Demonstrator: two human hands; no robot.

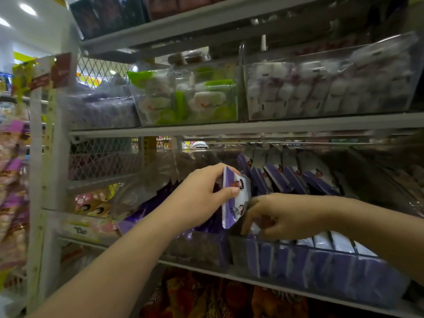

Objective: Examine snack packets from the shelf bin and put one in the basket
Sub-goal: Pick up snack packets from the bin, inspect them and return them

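Observation:
My left hand (202, 193) holds a purple and white snack packet (236, 200) upright in front of the shelf, thumb across its face and fingers behind it. Just to the right, my right hand (277, 216) reaches down into the clear shelf bin (321, 269). Its fingers are curled among the packets at the bin's left end, and whether they grip one is hidden. The bin holds a row of several more purple and white packets (289, 177) standing on edge. No basket is in view.
A second clear bin (197, 249) with darker purple packets sits left of the first. The shelf above (229, 128) carries clear bins of green and white sweets (183, 99) and white sweets (321, 88). Hanging snack bags (13, 180) line the far left. Orange packs fill the shelf below.

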